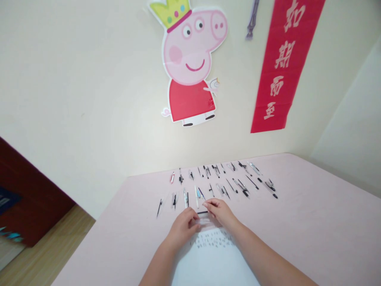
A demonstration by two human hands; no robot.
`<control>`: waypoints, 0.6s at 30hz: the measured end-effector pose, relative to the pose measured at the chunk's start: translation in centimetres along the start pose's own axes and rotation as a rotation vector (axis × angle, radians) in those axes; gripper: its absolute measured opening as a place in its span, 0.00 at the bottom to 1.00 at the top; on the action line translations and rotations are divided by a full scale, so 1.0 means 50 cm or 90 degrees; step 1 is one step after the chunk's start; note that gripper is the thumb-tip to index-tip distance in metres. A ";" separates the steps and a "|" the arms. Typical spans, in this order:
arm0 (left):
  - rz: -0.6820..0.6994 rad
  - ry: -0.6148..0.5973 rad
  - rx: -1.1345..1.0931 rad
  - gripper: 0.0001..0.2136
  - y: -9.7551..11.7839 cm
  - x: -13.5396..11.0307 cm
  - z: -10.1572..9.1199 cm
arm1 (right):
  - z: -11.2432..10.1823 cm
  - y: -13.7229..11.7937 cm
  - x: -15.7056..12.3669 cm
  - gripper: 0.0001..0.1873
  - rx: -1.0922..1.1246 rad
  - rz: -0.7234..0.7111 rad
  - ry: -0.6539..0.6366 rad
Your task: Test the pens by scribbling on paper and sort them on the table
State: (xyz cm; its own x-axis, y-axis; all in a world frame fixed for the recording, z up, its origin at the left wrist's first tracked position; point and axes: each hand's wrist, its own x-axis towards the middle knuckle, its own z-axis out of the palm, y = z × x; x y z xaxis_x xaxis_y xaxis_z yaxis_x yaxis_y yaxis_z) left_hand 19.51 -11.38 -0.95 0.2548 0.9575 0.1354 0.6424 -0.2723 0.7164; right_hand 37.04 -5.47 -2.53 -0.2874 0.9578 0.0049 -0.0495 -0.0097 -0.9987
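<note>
Close together over the near side of the table are my two hands. My left hand [185, 224] has its fingers bent and its thumb apart from them, beside a clear piece [204, 221] too faint to name. My right hand [222, 210] has its thumb and forefinger pinched together; whatever is between them is too small to make out. A thin black stick [203, 212] lies crosswise between the hands, its ends close to the fingers. Nearest to me is a white sheet of paper [208, 266] with rows of handwritten characters along its top, partly under my forearms.
Two rows of pen parts lie across the pink table [119, 238], among them a white pen [196, 196], a black refill [159, 207] and a pink pen [172, 177]. Behind stands a wall with a pig cutout [190, 99] and a red banner [285, 67].
</note>
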 end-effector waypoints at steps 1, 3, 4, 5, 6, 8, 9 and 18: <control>0.013 -0.009 0.033 0.06 0.001 -0.002 -0.005 | 0.000 0.001 -0.001 0.13 -0.020 -0.020 0.002; 0.022 -0.027 0.074 0.06 0.003 -0.004 -0.011 | 0.002 0.004 -0.001 0.11 -0.059 -0.050 0.007; 0.021 -0.034 0.086 0.07 0.004 -0.005 -0.012 | 0.004 0.006 -0.001 0.10 -0.080 -0.055 0.007; 0.022 -0.039 0.096 0.07 0.004 -0.005 -0.013 | 0.006 0.008 -0.001 0.09 -0.103 -0.053 0.004; 0.024 -0.042 0.103 0.06 0.005 -0.005 -0.013 | 0.008 0.010 -0.002 0.08 -0.128 -0.051 0.000; 0.027 -0.044 0.112 0.06 0.006 -0.006 -0.013 | 0.013 0.012 -0.004 0.07 -0.182 -0.054 -0.005; 0.027 -0.044 0.114 0.06 0.007 -0.006 -0.013 | 0.015 0.012 -0.006 0.06 -0.211 -0.061 -0.008; 0.025 -0.025 0.115 0.09 0.001 -0.006 -0.012 | 0.023 -0.004 -0.032 0.09 -0.448 -0.142 -0.068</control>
State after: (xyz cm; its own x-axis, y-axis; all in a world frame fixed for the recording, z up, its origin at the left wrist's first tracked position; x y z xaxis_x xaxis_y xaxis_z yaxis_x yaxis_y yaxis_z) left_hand 19.02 -11.59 -0.54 0.3085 0.9421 0.1314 0.7499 -0.3259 0.5758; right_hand 36.39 -7.34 -2.28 -0.4360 0.8816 0.1807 0.4958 0.4028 -0.7693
